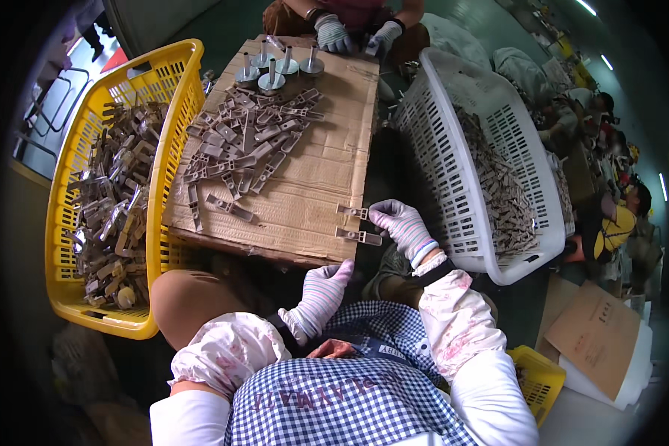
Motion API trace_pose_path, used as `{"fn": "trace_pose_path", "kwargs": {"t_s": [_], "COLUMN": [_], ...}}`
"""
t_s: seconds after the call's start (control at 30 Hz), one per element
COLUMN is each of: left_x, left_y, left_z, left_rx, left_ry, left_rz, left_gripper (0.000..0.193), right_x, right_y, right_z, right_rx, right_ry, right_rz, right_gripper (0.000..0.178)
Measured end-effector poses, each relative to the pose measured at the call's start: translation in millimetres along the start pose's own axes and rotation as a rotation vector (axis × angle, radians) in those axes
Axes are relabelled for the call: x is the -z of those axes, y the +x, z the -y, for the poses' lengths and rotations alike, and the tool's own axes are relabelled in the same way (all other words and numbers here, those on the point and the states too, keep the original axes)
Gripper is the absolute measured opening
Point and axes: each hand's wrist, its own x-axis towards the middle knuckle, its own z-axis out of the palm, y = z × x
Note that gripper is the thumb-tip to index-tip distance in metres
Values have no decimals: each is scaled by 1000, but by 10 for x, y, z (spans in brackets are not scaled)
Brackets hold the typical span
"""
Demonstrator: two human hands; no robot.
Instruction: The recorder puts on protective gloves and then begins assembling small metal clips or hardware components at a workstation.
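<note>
My right hand [403, 226], in a striped glove, pinches one end of a small slotted metal-and-plastic piece [349, 212] at the right edge of the cardboard-topped work surface [305, 189]. A similar slotted piece [359, 236] lies just nearer to me, jutting over the edge. Close to the front edge, my left hand [318, 301], also gloved, is closed with its thumb up; whatever its fingers hold, if anything, is hidden. Farther left lies a loose pile of the same brownish-grey pieces [245, 141]. One piece [230, 207] rests apart from the pile.
Several round metal discs with upright stems [272, 80] stand at the far end. A full yellow basket [154, 245] is on the left, a white basket [453, 178] of pieces on the right. Opposite me are another person's gloved hands [333, 34]. A smaller yellow basket [546, 390] sits lower right.
</note>
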Motion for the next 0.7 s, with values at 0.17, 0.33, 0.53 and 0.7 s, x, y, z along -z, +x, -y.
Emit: {"fn": "trace_pose_path", "kwargs": {"t_s": [0.17,0.33,0.53,0.7], "left_x": [-8,-5,-11,-15], "left_y": [-11,-17,-14,-32], "left_z": [-33,-45,-48,-39], "left_rx": [10,17,10,-18], "left_ry": [43,34,43,10], "left_rz": [60,60,59,34], "left_gripper": [33,34,35,35], "right_x": [53,60,26,9], "right_y": [-37,-47,23,71], "right_z": [43,19,-70,-60], "right_rx": [-25,-18,24,-16], "right_ry": [-24,-60,-141,-237], "right_rz": [5,34,-2,2], "right_gripper": [13,14,13,13]}}
